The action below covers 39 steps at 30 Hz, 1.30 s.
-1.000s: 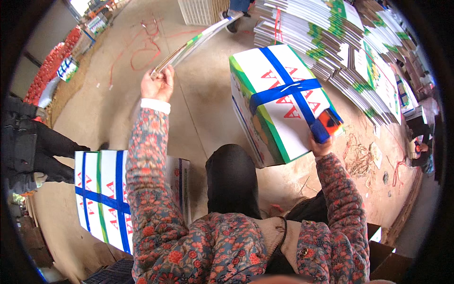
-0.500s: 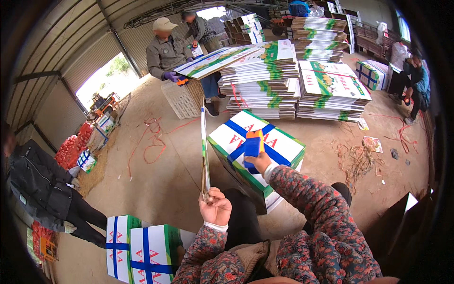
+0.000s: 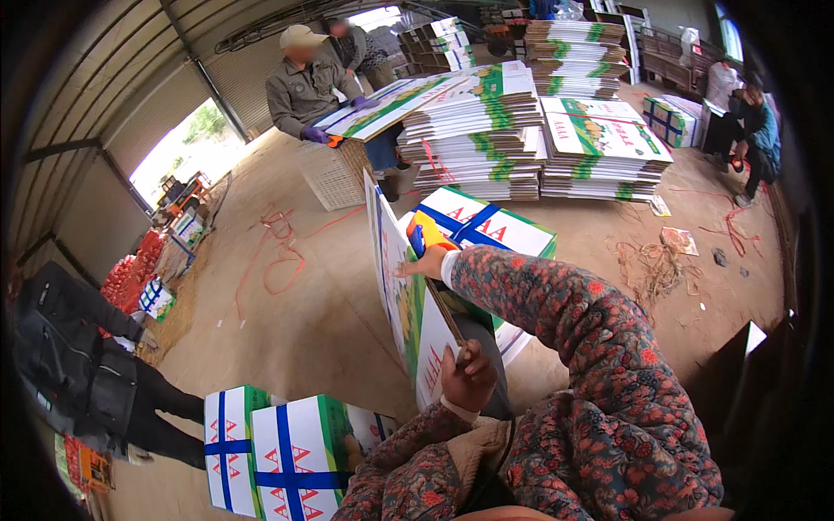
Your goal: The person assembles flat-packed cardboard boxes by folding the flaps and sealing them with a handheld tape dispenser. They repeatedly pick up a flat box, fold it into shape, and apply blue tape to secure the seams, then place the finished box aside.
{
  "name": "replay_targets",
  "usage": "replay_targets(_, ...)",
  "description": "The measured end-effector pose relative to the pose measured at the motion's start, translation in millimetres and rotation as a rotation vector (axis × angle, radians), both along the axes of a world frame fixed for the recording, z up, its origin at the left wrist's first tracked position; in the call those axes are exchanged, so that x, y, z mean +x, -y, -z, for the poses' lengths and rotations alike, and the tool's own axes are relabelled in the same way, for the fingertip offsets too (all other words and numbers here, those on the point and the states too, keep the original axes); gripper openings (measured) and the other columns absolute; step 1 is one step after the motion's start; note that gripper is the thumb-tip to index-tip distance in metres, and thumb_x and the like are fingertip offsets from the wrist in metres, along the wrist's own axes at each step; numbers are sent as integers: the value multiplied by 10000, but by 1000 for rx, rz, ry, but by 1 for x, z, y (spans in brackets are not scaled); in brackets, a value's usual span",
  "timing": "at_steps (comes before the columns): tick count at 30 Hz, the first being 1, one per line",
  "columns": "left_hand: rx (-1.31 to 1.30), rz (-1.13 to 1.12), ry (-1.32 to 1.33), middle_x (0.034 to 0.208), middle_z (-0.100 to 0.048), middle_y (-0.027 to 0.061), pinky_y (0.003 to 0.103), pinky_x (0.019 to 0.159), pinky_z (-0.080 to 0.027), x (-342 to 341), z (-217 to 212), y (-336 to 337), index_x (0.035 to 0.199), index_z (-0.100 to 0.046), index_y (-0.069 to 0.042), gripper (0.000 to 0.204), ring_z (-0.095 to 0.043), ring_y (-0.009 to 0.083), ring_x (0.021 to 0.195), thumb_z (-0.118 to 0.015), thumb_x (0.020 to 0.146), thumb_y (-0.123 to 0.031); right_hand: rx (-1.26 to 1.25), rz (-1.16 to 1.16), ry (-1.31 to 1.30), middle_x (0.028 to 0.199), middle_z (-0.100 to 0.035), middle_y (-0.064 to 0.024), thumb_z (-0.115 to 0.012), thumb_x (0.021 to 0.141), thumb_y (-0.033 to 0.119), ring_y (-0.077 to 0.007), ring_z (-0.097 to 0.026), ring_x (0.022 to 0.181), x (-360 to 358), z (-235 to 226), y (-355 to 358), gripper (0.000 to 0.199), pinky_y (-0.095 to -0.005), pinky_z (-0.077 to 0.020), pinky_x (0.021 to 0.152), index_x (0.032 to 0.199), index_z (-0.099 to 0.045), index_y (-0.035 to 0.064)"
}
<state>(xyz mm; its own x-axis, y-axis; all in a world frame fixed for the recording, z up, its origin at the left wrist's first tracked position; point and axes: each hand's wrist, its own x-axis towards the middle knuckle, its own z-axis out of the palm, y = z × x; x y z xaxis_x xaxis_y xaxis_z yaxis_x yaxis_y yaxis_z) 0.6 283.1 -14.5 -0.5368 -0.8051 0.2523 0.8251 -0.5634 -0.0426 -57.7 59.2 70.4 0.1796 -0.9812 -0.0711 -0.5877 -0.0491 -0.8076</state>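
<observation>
A flattened white-and-green carton point(image 3: 402, 300) stands tilted on edge in front of me. My left hand point(image 3: 469, 378) is closed on its near edge. My right hand point(image 3: 426, 263) grips an orange-and-yellow tape dispenser point(image 3: 427, 233) with a blue roll, against the carton's upper part. Some fingertips reach over the carton's printed face; I cannot tell whether tape touches it. Just beyond, partly hidden by the carton and my right arm, sits a closed box point(image 3: 521, 239) crossed with blue tape.
Two taped boxes point(image 3: 300, 434) stand at lower left, near a standing person point(image 3: 91, 356). Tall stacks of flat cartons point(image 3: 473, 143) rise ahead. Beside them a person in a cap handles a carton above a white crate point(image 3: 326, 178). Red strings point(image 3: 278, 230) lie on the floor.
The flattened carton has turned from edge-on to show its printed face, and swung right over the box. My left hand moved right and my right hand moved left with the tape dispenser to the carton.
</observation>
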Motion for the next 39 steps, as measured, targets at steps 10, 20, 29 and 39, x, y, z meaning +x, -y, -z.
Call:
replay_targets(10,384,589,132,1434,-307,201,419,1065,-299,80,81,-65,1473,-136,-120,1003,-368,307,1272,-483,760,-735,30,-135,-96,900,-653,-203,-703,650,430,-266,-639,863,-37,-37,-102,588,-341,-486,770,957,-656,-69)
replay_targets(20,220,57,845,1464,-269,170,425,1112,-187,48,29,-119,1446,-228,-96,826,-274,346,1324,-421,863,-648,-63,-28,41,906,-652,-178,-740,661,175,-190,-627,833,-124,-65,-200,428,-312,-493,722,966,-617,-98)
replay_targets(29,-383,-134,841,1406,-377,167,469,1062,-310,18,-16,-46,1410,-266,-26,536,-389,315,1281,-311,990,-355,-318,233,1219,1030,-595,-99,-574,719,44,-181,-583,908,-223,-19,-303,496,-301,-473,810,1199,-467,-21)
replay_targets(39,-454,463,644,1203,-567,157,406,973,-437,-127,-14,-7,1308,-412,-5,492,-572,262,1084,-536,898,-248,-720,716,1114,1138,-563,-150,-581,787,186,-236,-590,967,-265,10,-428,525,-329,-476,836,1227,-445,-67)
